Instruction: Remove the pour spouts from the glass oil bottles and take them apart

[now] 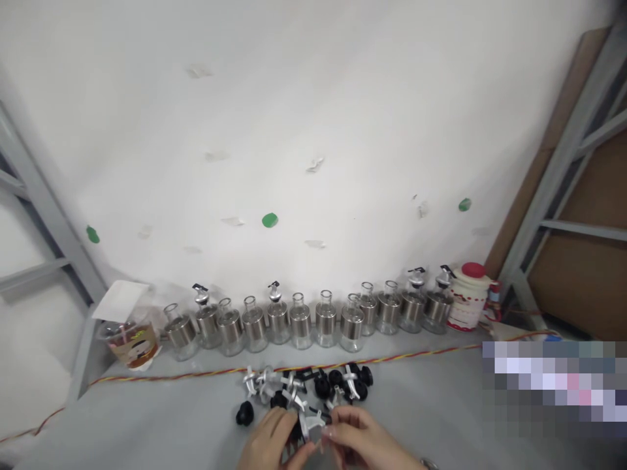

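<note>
Low in the head view, my left hand (269, 441) is curled around a silver-and-black bottle pourer spout (312, 423), with the dark part against its fingers. My right hand (360, 436) is closed in a pinch at the right side of that spout; whatever its fingertips hold is too small to make out. Just beyond both hands lies a loose pile of silver pourer tops (250, 381) and black stoppers (322, 385). One black stopper (245, 413) rests apart, left of the pile and near my left hand.
Behind a twisted red-yellow cord (206, 375), several glass bottles (254, 326) with metal bands line the wall, some with pourers fitted. A drink cup (134, 349) stands at the left, a white canister (465, 303) with red lid at the right. Grey metal frames (53, 196) flank the table.
</note>
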The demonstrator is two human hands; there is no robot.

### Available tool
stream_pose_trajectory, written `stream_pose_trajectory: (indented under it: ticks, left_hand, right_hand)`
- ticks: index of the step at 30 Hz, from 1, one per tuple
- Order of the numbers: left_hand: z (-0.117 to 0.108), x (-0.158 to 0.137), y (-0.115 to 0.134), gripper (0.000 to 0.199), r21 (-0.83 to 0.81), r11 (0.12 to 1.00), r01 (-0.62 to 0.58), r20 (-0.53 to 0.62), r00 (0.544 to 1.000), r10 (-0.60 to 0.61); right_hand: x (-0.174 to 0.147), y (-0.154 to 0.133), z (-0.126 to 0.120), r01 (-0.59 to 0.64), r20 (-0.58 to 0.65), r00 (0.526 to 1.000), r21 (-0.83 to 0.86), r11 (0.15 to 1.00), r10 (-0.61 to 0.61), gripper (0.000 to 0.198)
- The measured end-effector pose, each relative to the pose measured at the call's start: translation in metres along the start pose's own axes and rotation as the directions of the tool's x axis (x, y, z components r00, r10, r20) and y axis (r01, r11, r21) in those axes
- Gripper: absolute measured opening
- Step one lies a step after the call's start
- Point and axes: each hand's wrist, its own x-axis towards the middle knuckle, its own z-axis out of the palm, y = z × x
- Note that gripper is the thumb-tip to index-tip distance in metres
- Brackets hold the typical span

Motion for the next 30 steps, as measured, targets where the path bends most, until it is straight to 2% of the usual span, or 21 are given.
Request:
stream_pose_trajectory:
  ticks: [5,7,9,13,18,21,24,27,30]
  left_hand:
    - [0.003,0.0,0.003,0.023,-0.029,0.999,0.023,-0.016,1.0,-0.023]
    - [0.005,0.0,0.005,0.022,-0.087,0.992,0.087,-0.001,0.996,-0.087]
    - [0.006,0.001,0.009,0.021,-0.188,0.962,0.199,0.056,0.98,-0.192]
    - [0.007,0.005,0.018,0.026,-0.41,0.78,0.473,0.215,0.881,-0.421]
    - [0.011,0.008,0.025,0.03,-0.564,0.56,0.607,0.293,0.781,-0.551]
    - [0.014,0.006,0.026,0.031,-0.577,0.509,0.639,0.337,0.754,-0.565]
    - [0.015,0.006,0.026,0.032,-0.584,0.526,0.619,0.303,0.767,-0.566]
    - [0.015,0.008,0.028,0.035,-0.634,0.484,0.603,0.269,0.759,-0.593]
    - [0.013,0.01,0.03,0.036,-0.673,0.481,0.562,0.234,0.778,-0.583]
  right_hand:
    - [0.001,-0.001,0.002,0.062,0.004,0.998,0.035,0.997,-0.062,0.041]
    - [0.002,0.001,0.002,0.067,0.008,0.998,0.052,0.996,-0.067,0.04]
    - [0.003,0.004,0.002,0.052,0.017,0.998,0.071,0.996,-0.053,0.038]
    - [0.003,0.006,0.004,0.046,-0.028,0.999,0.149,0.988,-0.042,0.036]
    - [0.002,0.002,0.007,0.017,0.046,0.998,0.238,0.971,-0.029,0.034]
    - [0.002,0.002,0.008,-0.039,0.08,0.997,0.287,0.957,0.016,0.032]
    - [0.001,0.003,0.007,-0.051,0.081,0.996,0.303,0.952,0.027,0.03]
    - [0.0,0.002,0.008,-0.036,0.096,0.995,0.299,0.953,0.007,0.034]
    - [-0.003,-0.002,0.011,0.014,0.072,0.997,0.283,0.959,-0.036,0.037]
